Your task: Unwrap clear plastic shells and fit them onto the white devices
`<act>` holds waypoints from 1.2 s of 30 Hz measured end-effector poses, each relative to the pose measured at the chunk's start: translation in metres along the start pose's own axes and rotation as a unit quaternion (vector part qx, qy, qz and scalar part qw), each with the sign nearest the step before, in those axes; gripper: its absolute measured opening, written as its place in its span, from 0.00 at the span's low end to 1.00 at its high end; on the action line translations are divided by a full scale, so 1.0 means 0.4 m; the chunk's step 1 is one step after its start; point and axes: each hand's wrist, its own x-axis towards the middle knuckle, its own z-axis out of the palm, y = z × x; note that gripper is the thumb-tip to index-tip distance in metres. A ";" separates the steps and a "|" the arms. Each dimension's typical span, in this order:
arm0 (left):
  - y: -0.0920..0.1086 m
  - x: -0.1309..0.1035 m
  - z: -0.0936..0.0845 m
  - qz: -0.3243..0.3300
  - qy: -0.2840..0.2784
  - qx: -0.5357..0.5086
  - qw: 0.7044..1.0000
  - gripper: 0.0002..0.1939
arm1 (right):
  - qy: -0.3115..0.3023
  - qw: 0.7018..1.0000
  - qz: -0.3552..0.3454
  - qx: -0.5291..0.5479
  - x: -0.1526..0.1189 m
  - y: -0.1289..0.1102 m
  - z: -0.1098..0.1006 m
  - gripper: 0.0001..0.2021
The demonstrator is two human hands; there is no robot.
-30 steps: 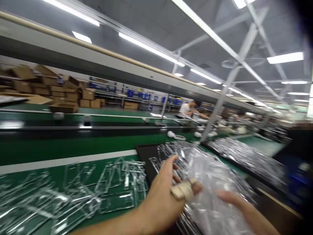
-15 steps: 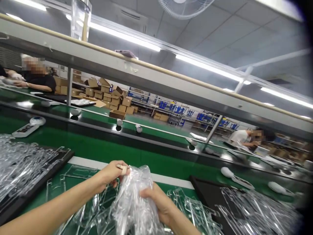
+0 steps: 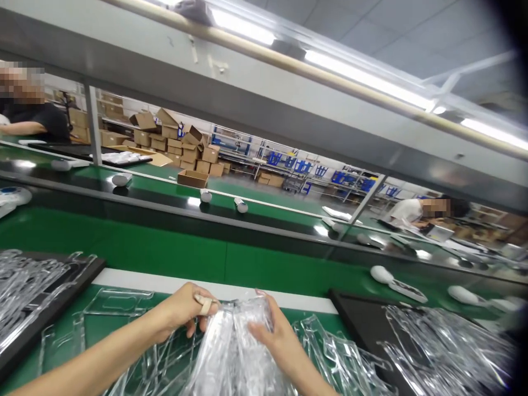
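Gripped by both hands: crinkly, clear film bags (soft, glossy, bunched).

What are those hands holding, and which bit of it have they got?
A shiny clear plastic bundle. The left hand's fingers have its top left corner, and the right hand grips its right side near the top.

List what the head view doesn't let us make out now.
- Clear plastic bundle, lower end: head view, cut off by bottom edge.
- Right hand, some fingers: head view, behind the bundle.
- Right-side black tray, near end: head view, bottom edge.
- White device, any markings: head view, too small.
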 end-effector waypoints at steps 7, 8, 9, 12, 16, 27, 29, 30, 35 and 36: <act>0.001 -0.003 0.001 -0.003 -0.041 -0.027 0.999 0.19 | 0.049 0.998 -0.034 0.020 -0.001 0.065 -0.022 0.22; -0.003 -0.002 0.004 0.000 -0.049 -0.029 0.998 0.18 | 0.062 0.997 -0.043 0.017 0.001 0.072 -0.024 0.21; -0.007 -0.001 0.007 0.001 -0.050 -0.028 0.998 0.17 | 0.078 0.995 -0.054 0.008 0.003 0.077 -0.026 0.20; -0.013 0.001 0.021 0.008 -0.030 -0.002 1.000 0.15 | 0.114 0.990 -0.079 -0.036 0.008 0.077 -0.033 0.15; -0.006 0.000 0.039 0.028 -0.007 0.047 0.998 0.12 | 0.124 0.984 -0.091 -0.089 0.003 0.047 -0.047 0.09; 0.051 -0.063 0.045 0.098 0.037 0.171 0.980 0.10 | 0.178 0.860 -0.328 -0.348 0.012 0.081 -0.085 0.13; 0.075 -0.076 0.056 0.113 0.063 0.207 0.970 0.11 | 0.172 0.860 -0.320 -0.359 0.007 0.069 -0.100 0.13; 0.087 -0.083 0.062 0.117 0.071 0.216 0.967 0.11 | 0.170 0.860 -0.317 -0.361 0.001 0.056 -0.108 0.12; 0.125 -0.120 0.082 0.151 0.117 0.255 0.948 0.13 | 0.142 0.874 -0.267 -0.380 -0.049 -0.035 -0.153 0.09; 0.127 -0.127 0.084 0.162 0.131 0.267 0.941 0.13 | 0.132 0.874 -0.262 -0.388 -0.059 -0.052 -0.162 0.09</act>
